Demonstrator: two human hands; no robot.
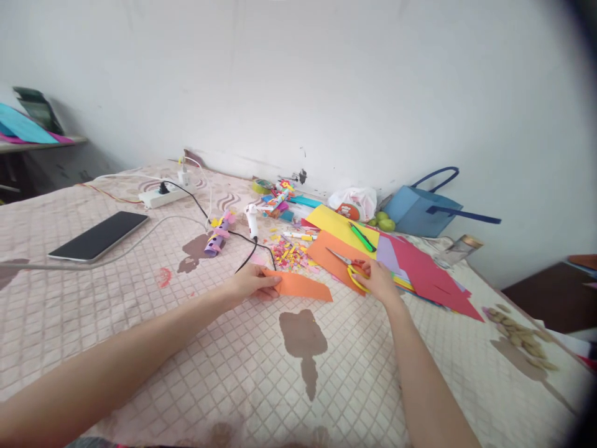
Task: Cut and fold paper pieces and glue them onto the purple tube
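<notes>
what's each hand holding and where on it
The left hand pinches the orange paper strip at its left end. The right hand grips the yellow-handled scissors by the handle loops.

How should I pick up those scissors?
By the yellow handle loops, coming from the near side. The scissors lie flat on orange paper, blades pointing away to the left, handles toward the right hand, which already rests on them.

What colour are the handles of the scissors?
Yellow; the scissors show best in the head view, under the right hand.
</notes>
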